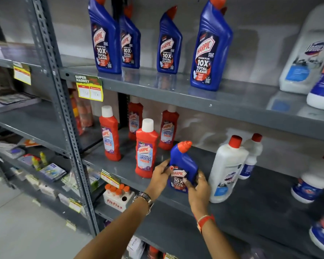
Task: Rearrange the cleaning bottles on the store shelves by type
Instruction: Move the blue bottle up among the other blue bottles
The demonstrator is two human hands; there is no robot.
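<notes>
A blue Harpic bottle (pixel 183 165) with a red angled cap stands on the middle shelf (pixel 251 199), held from both sides. My left hand (pixel 160 174) grips its left side and my right hand (pixel 197 187) wraps its lower right. Several red Harpic bathroom cleaner bottles (pixel 146 152) stand to its left. A white Domex bottle (pixel 226 169) with a red cap stands just to its right, with a smaller white bottle (pixel 251 157) behind. Several blue Harpic bottles (pixel 209 45) stand on the upper shelf (pixel 176 88).
Large white Domex bottles (pixel 303 53) fill the upper shelf's right end, and more white bottles (pixel 310 184) sit at the far right of the middle shelf. A grey upright post (pixel 64 116) divides the racks. A white fitfizz box (pixel 118 199) sits on the shelf below.
</notes>
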